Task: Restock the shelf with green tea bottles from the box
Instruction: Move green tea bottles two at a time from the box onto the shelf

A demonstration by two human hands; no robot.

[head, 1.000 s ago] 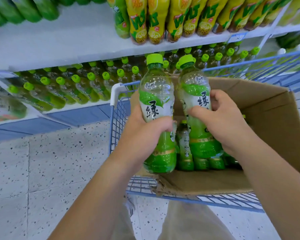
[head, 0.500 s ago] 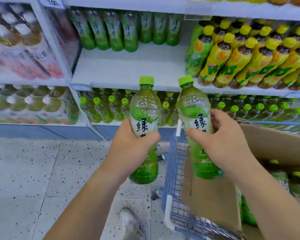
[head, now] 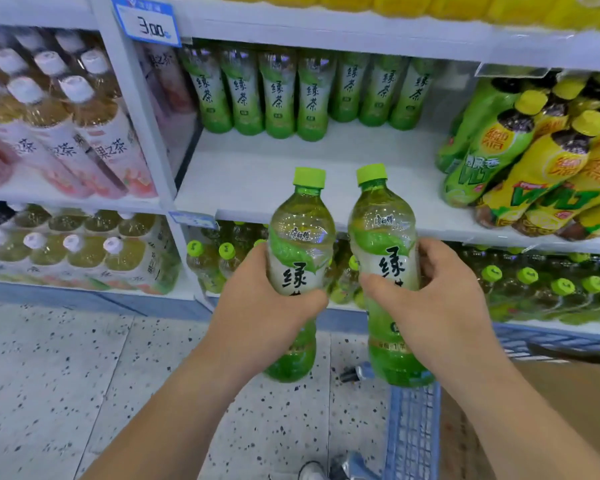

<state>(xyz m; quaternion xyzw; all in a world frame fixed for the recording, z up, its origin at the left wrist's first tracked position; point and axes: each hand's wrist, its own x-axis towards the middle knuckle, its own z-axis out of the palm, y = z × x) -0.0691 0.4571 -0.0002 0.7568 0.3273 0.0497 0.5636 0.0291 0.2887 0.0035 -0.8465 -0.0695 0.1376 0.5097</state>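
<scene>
The step in hand is the carry to the shelf point(head: 291, 188): two green tea bottles are out of the box point(head: 589, 382) and held upright in front of the shelf's front lip, not yet over it. The left hand point(head: 264, 306) wraps the left bottle point(head: 302, 244) round its label, thumb across the front. The right hand point(head: 426, 303) grips the right bottle point(head: 381, 237) the same way, and the two bottles stand just beside each other. At the rear of the shelf stands a back row point(head: 278, 95) of the same green tea, and the board in front of it is bare. The next move, as I judge it, calls for raising both bases above the front lip, pushing in, and setting them down upright before that row. Room is generous at the shelf's middle. It narrows at the right end, where yellow bottles point(head: 534, 174) lean inward, and at the left end, where an upright post point(head: 146, 133) closes it. The board above the shelf looks low, so the caps want a level entry. Below the shelf's front, the cart point(head: 413, 427) sits just under the right bottle's base.
</scene>
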